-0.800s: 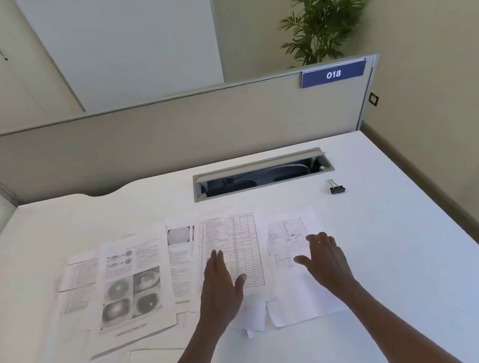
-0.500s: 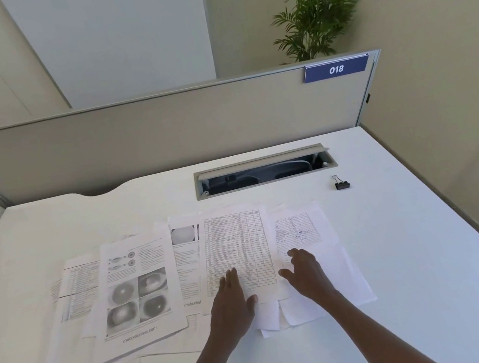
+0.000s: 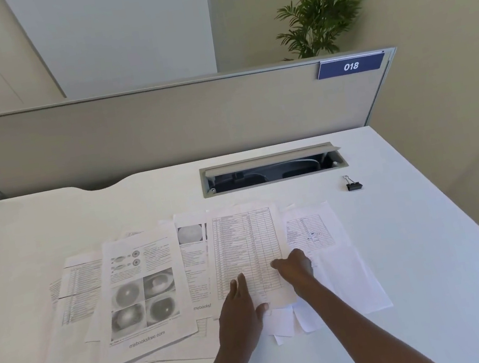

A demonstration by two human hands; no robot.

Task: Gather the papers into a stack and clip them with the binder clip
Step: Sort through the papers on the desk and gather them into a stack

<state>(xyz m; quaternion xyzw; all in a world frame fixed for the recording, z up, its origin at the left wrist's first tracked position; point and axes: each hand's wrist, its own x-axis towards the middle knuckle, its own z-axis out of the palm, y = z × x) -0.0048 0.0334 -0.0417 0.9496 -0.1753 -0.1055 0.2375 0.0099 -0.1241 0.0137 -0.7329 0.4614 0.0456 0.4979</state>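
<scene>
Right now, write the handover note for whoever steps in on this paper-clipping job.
Left hand: flat, fingers straight, pressing on the table sheet.
Right hand: fingers curled at that sheet's right edge, over the form sheet; I cannot tell whether it grips paper.
Papers: spread overlapping across the desk; the eye-image sheet tops the left pile.
Binder clip: alone, far right, near the cable hatch.
Done: no stack formed.
Left: gather and square all sheets, fetch clip, clip.
</scene>
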